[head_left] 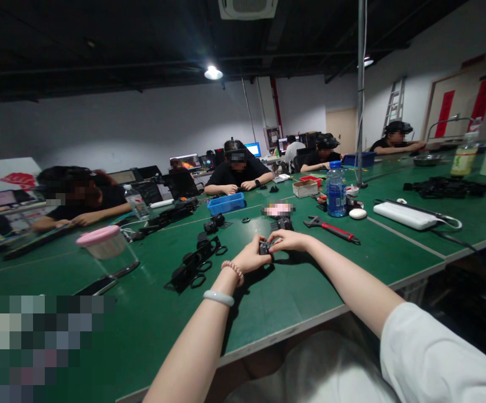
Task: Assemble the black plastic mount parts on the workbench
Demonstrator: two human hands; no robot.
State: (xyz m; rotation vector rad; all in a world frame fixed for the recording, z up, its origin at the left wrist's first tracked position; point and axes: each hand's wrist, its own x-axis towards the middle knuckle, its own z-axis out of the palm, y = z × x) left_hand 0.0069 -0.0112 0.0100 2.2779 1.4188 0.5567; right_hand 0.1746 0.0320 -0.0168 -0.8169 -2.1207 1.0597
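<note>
Small dark part [265,248] sits between the two hands, just above or on the green surface [293,296]; contact below cannot be told. Left grip [252,256] closed around its left side, thumb and fingers bent inward. Right grip [287,240] nearly closed, fingertips drawn together at the right side; whether they pinch or merely touch it cannot be told.

Nearby: black ring-ended pieces [196,263] spread left of the left grip, a loose black ring [246,219] beyond, another dark piece [284,223] just past the right grip. Adjustable wrench [331,228] to the right, apart from both.

Handling, as judged: left steadies, right makes fine adjustments. Light, even pressure should serve best; squeezing could tilt so small a piece. Working low limits any drop, and fingertips kept to the edges leave the part visible.
</note>
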